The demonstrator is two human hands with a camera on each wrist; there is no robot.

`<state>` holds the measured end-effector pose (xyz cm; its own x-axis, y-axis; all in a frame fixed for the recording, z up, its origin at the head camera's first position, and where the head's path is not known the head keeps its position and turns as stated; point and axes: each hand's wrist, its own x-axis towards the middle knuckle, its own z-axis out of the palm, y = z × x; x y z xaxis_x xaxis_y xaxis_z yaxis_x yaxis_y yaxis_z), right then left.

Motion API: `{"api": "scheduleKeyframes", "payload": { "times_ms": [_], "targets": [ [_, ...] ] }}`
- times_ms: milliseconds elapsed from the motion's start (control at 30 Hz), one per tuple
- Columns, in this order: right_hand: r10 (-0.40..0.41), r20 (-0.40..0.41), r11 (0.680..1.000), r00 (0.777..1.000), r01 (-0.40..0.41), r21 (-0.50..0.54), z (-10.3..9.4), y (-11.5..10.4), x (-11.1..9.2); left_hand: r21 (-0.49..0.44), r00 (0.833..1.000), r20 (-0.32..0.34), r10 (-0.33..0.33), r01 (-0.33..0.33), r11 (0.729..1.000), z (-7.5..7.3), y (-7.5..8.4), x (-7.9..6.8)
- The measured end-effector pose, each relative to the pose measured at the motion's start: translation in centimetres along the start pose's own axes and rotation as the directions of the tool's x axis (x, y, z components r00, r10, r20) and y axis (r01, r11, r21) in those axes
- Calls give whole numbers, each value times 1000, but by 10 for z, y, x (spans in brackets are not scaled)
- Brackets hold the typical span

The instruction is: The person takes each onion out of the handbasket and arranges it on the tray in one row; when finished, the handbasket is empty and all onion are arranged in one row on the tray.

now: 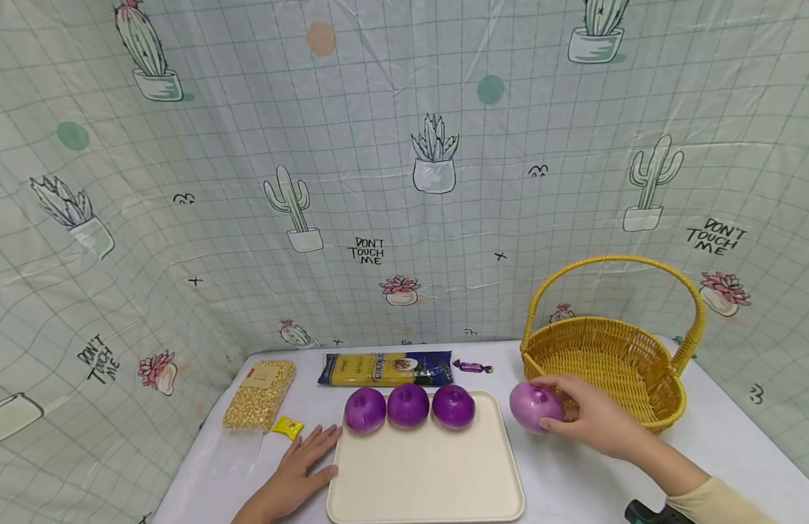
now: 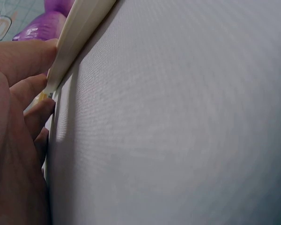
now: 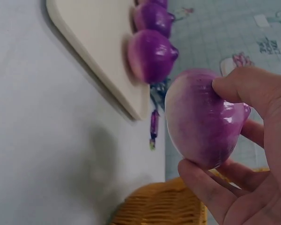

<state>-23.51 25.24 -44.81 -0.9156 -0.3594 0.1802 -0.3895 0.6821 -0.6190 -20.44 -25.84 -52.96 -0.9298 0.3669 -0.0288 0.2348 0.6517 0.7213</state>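
Observation:
My right hand [image 1: 590, 415] grips a purple onion [image 1: 537, 407] between thumb and fingers, between the cream tray and the wicker basket. In the right wrist view this onion [image 3: 201, 117] shows a pale root side and a pointed tip, with a shadow on the white table. Three darker purple onions [image 1: 408, 406] stand in a row along the far edge of the cream tray [image 1: 425, 473]. My left hand [image 1: 296, 469] rests at the tray's left edge, fingers stretched out; the left wrist view shows fingertips right at the tray's rim [image 2: 77, 42].
A yellow wicker basket [image 1: 601, 349] with a tall handle stands at the right. Behind the tray lie a yellow and blue pasta packet [image 1: 378, 370] and a purple wrapped candy [image 1: 473, 367]. At the left are a bag of corn kernels [image 1: 260, 397] and a small yellow packet [image 1: 288, 427].

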Motion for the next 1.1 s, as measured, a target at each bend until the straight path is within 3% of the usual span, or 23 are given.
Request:
{"api": "scheduleKeyframes", "payload": {
  "times_ms": [133,300,500,1100],
  "targets": [
    [-21,9,1000,1000,21,-17,14,3,1,-1,1000,-2,2,-2,1000,1,-1,0],
    [-24,51,994,998,18,111,29,9,1,-1,1000,-7,7,-7,1000,1,-1,1],
    [-52,14,985,999,49,166,41,9,6,0,1000,-8,7,-7,1000,0,-1,1],
    [-57,-38,997,998,59,56,65,7,29,-3,1000,-2,-8,8,1000,0,0,0]
  ]
}}
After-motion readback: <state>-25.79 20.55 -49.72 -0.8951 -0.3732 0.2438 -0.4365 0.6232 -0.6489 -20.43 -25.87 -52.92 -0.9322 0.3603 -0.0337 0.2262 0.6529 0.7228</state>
